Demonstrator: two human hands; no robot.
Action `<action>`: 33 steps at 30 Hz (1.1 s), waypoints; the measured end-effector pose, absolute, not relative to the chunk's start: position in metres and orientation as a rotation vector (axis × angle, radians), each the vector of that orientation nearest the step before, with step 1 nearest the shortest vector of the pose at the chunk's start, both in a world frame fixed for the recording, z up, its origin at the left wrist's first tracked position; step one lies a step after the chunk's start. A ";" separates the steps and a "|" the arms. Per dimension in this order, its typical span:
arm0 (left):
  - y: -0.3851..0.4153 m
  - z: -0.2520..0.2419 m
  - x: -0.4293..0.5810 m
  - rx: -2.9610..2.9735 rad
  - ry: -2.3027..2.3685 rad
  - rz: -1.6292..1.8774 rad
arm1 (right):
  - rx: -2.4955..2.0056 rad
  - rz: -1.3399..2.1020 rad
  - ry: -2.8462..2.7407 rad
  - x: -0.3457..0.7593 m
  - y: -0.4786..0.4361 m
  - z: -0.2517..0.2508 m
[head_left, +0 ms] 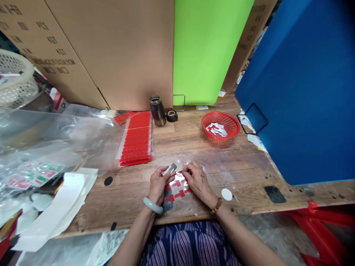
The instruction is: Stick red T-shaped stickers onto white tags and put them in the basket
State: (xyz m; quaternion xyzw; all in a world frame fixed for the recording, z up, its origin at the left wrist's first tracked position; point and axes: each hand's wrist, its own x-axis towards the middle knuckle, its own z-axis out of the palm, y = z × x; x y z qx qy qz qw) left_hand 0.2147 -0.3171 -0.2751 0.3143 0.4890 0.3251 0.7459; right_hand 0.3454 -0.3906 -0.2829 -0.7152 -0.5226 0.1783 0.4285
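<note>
Pinches a grey piece in the left hand, just above the red sticker sheet, long side pointing right. Nips that sheet's top edge with the right hand, close beside.

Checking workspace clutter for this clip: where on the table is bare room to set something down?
Bare wood lies between the red sheet stack and the red basket, in front of the flask; also between the left hand, which pinches a grey piece, and the white paper strips. Crowded: the left side, under plastic bags.
</note>
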 end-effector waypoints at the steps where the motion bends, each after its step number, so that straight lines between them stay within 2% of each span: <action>1: -0.317 -0.275 0.215 0.686 1.071 0.711 | -1.769 0.463 -1.317 0.346 -0.393 -0.282; 8: -0.317 -0.274 0.216 0.683 1.080 0.708 | -1.639 0.651 -1.397 0.351 -0.402 -0.270; 14: -0.318 -0.266 0.213 0.674 1.068 0.639 | -1.484 0.886 -1.049 0.360 -0.408 -0.270; 21: -0.334 -0.241 0.204 0.630 0.941 0.466 | -1.554 0.799 -1.001 0.360 -0.416 -0.251; 33: -0.350 -0.224 0.207 0.647 0.909 0.406 | -1.576 0.770 -1.099 0.347 -0.423 -0.232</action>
